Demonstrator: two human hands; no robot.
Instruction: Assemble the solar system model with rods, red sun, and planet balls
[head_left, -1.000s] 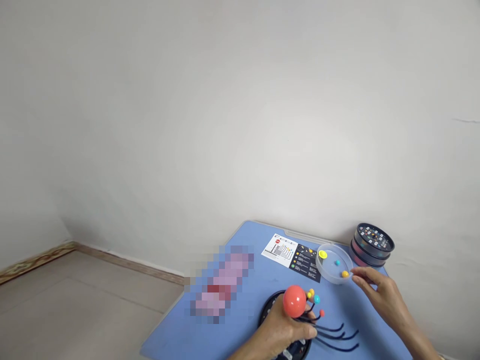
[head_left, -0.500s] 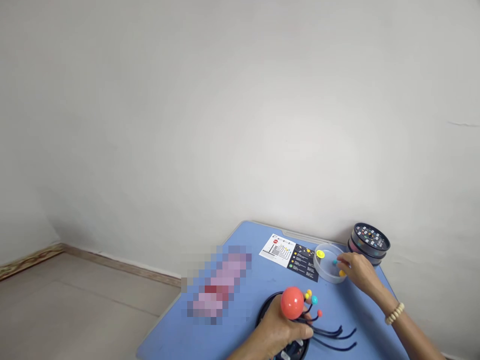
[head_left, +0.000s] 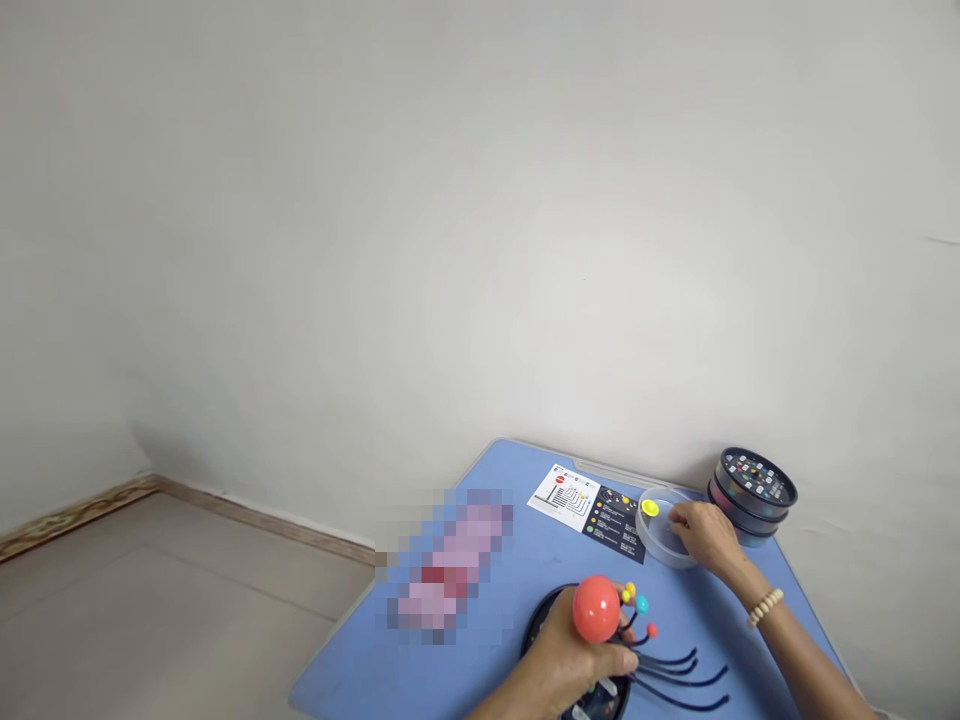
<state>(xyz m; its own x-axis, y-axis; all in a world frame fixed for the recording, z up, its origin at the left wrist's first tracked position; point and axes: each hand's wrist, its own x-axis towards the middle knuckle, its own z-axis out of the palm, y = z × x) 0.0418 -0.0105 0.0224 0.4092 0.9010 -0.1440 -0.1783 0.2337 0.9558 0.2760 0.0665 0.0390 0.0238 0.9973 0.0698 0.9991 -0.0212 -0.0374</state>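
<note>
My left hand (head_left: 566, 655) is closed around the stem of a solar system model, just under its big red-orange ball (head_left: 597, 608). Thin black arms (head_left: 686, 680) fan out to the right of the hand. Small yellow, blue (head_left: 642, 605) and red balls tip some arms, while several lower arms end bare. The model's round black base (head_left: 534, 625) is partly hidden by the hand. Over a clear round dish (head_left: 667, 555), my right hand (head_left: 705, 533) has its fingers pinched together inside the rim. What they hold, if anything, is hidden. A yellow ringed piece (head_left: 650, 508) lies in the dish.
A printed instruction sheet (head_left: 562, 497) lies flat left of the dish. Round black-rimmed containers (head_left: 752, 495) are stacked at the back right, near the wall. A blurred pink item (head_left: 465, 550) lies on the left of the blue table (head_left: 420, 670).
My right hand has closed its fingers deeper in the dish, and the blue and orange balls seen there before no longer show. My left hand keeps its grip on the model. The view has shifted slightly.
</note>
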